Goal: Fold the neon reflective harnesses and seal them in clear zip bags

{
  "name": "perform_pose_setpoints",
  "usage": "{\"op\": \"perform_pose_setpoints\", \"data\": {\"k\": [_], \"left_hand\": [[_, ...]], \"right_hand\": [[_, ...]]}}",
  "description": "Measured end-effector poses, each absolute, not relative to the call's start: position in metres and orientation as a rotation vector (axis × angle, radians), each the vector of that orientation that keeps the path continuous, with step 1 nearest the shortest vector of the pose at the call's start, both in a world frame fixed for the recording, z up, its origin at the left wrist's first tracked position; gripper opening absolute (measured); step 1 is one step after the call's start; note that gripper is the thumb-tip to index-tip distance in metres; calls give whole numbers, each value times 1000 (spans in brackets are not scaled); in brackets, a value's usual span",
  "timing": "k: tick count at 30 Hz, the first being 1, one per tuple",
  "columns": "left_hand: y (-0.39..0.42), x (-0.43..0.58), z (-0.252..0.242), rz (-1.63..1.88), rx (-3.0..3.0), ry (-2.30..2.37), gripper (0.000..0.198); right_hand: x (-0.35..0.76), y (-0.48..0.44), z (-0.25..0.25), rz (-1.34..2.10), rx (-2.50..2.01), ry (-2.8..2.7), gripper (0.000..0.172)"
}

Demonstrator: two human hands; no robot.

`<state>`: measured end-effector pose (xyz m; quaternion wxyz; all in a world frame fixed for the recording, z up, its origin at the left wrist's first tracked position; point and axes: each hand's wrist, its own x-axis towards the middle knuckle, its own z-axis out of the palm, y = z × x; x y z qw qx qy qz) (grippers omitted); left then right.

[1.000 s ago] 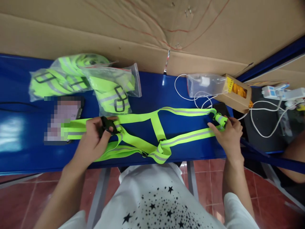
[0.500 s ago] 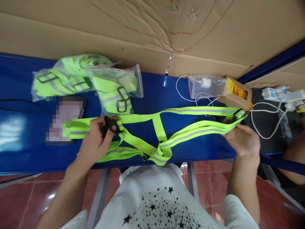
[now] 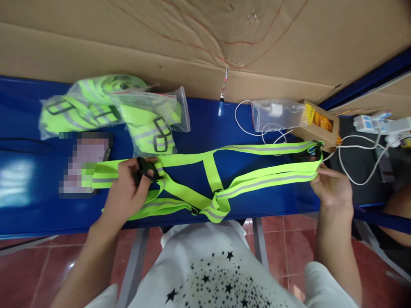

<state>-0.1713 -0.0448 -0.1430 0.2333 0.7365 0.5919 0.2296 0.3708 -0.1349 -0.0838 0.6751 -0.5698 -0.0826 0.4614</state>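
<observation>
A neon yellow reflective harness (image 3: 210, 171) with grey stripes lies stretched along the front of the blue table. My left hand (image 3: 128, 186) is closed on a black plastic buckle (image 3: 146, 170) at the harness's left part. At the right end, my right hand (image 3: 331, 184) has its fingers under the looped straps, gripping them; the fingertips are partly hidden. A black slider (image 3: 317, 145) sits on the strap just above that hand. The strap's left end overlaps a phone (image 3: 86, 158), which is blurred out.
Clear zip bags with folded neon straps (image 3: 150, 124) lie at the back left. Behind the right hand are a clear bag with a white plug (image 3: 275, 110), a cardboard box (image 3: 330, 134), white cables (image 3: 339, 164) and a power strip (image 3: 385, 125). Another person's limb (image 3: 400, 209) shows at far right.
My right hand has shifted slightly to the right, drawing the straps' right end along and turning its slider. My left hand stays on the buckle.
</observation>
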Motion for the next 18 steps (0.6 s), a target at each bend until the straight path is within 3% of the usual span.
{"op": "perform_pose_setpoints", "data": {"k": [3, 5, 10, 18], "left_hand": [[-44, -171, -141, 623, 2004, 1643, 41], [-44, -170, -138, 618, 2003, 1653, 40], [-45, -165, -134, 609, 2029, 1671, 39], [-47, -161, -135, 582, 2022, 1720, 41]], "right_hand": [[376, -141, -83, 1058, -1223, -193, 29], [378, -141, -86, 1022, -1265, -199, 26], [377, -132, -97, 958, -1386, -196, 38], [363, -127, -88, 945, -1227, -179, 41]]}}
